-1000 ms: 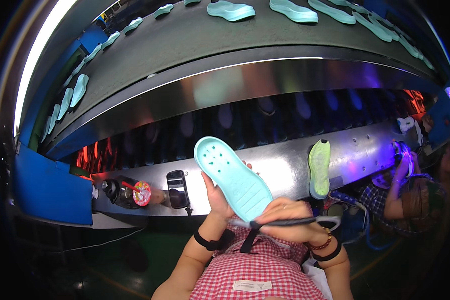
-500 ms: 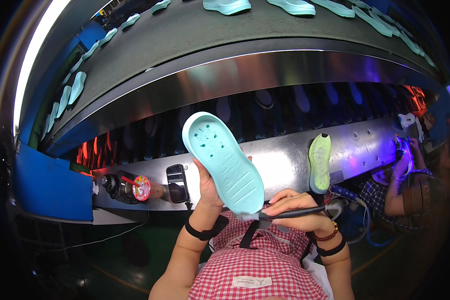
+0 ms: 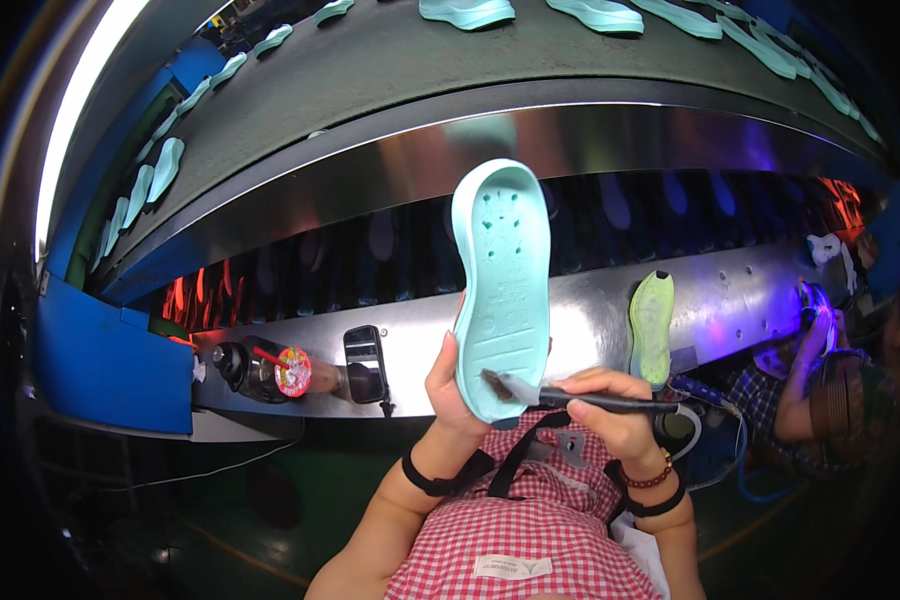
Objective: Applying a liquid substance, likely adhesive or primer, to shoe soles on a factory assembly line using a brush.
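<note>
My left hand (image 3: 453,392) grips a light teal shoe sole (image 3: 507,280) by its left edge, low down, with the thumb showing at the side. The sole's hollow inner face is turned up, with several small holes at the far end and raised ridges nearer me. My right hand (image 3: 610,408) is closed round the black handle of a brush (image 3: 602,401). The brush's dark bristles touch the sole's inner face near its close end. Part of the left hand's fingers is hidden behind the sole.
A yellow-green sole (image 3: 652,328) lies on the metal ledge (image 3: 590,310) to the right. A phone (image 3: 365,365), a cup with a straw (image 3: 295,372) and a dark bottle (image 3: 245,370) stand left. Beyond, a conveyor belt (image 3: 390,70) carries teal soles. A co-worker's hand (image 3: 815,330) is far right.
The teal sole has turned more upright and moved to the right and away from me. The brush has shifted from the sole's near edge onto its inner face.
</note>
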### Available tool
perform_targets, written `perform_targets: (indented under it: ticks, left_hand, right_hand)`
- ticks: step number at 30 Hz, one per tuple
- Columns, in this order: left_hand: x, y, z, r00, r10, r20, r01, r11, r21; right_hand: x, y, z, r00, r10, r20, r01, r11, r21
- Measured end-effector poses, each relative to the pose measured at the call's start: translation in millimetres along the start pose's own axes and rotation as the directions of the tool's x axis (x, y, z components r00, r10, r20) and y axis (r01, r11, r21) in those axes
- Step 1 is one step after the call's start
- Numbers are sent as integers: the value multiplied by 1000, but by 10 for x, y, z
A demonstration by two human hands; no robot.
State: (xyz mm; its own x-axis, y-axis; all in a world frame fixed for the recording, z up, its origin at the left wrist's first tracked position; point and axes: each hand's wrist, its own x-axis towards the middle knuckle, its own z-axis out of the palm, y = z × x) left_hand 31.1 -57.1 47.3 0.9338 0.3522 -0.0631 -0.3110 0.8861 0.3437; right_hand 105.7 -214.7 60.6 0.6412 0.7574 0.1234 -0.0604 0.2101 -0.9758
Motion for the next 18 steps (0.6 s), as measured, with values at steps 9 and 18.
perform_targets:
  ticks: [9,18]
  left_hand:
    - [89,128,-40,992,-11,124,0,996,86]
    - [110,275,-119,979,-154,130,159,987,-25]
  right_hand:
    - [215,-232,-59,993,-50,110,72,977,-200]
    - [157,-395,51,834,-151,531,317,918,-237]
